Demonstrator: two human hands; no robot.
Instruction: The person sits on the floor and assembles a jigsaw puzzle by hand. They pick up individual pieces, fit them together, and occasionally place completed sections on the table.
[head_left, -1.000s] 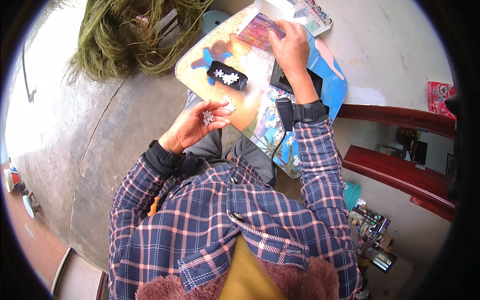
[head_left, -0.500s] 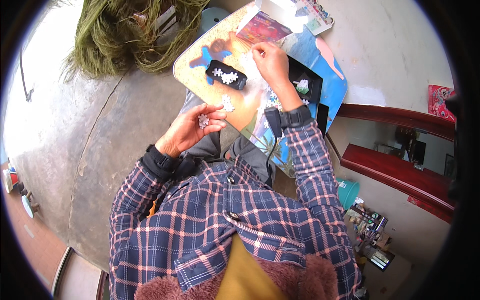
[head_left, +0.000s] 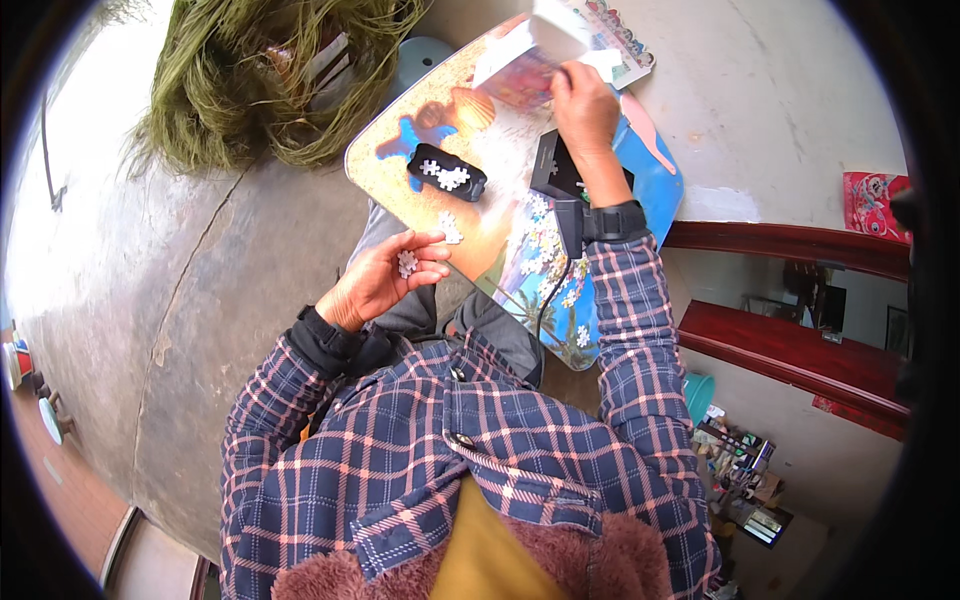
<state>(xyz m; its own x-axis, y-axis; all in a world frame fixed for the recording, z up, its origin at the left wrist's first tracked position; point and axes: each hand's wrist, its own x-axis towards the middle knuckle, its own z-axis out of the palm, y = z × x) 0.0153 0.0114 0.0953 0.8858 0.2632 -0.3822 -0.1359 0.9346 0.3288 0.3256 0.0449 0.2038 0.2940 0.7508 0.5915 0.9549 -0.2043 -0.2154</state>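
My left hand is palm up with fingers loosely extended, a few interlocked white jigsaw puzzle pieces resting in it. Just beyond its fingertips, another white cluster lies at the table edge. At the far side, my right hand has its fingers closed at the edge of a printed box with white flaps; the box looks smeared by motion. A small black tray holding white pieces sits on the left. Many loose pieces are spread near my right wrist, beside an open black box.
The table bears a beach picture with a blue starfish. A pink spatula-shaped thing lies at its right edge. Beyond the table are a heap of green strands and a round blue-grey stool. A dark red ledge stands right.
My right hand has moved away and to the right, from above the tabletop to the printed box, which has tilted. Loose pieces formerly behind my right wrist now show. My left hand stays nearly still.
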